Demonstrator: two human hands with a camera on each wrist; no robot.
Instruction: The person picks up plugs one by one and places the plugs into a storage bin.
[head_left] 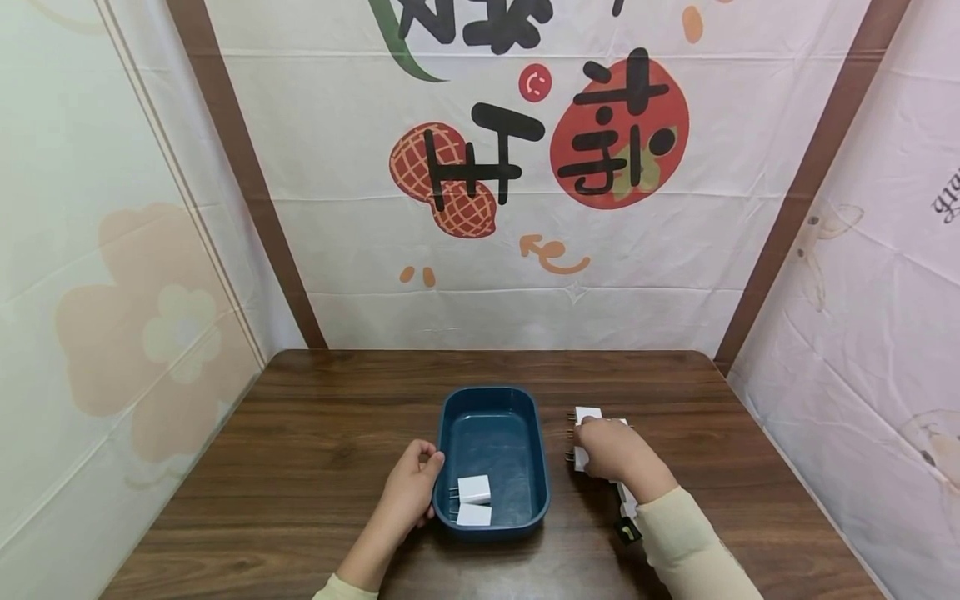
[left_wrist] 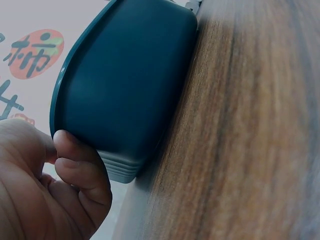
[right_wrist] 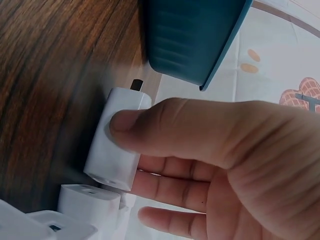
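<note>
A dark blue rectangular bin stands on the table, with two white charger plugs lying in its near left corner, prongs to the left. My left hand pinches the bin's left rim between thumb and fingers; the left wrist view shows the curled fingers against the outer wall. Right of the bin, my right hand is over a group of white plugs. In the right wrist view its thumb and fingers pinch one white charger plug, a dark prong sticking out. Further plugs lie close beside it.
The brown wood-grain table runs back to a printed white cloth. Cloth walls also rise at left and right. A small black device sits at the right wrist.
</note>
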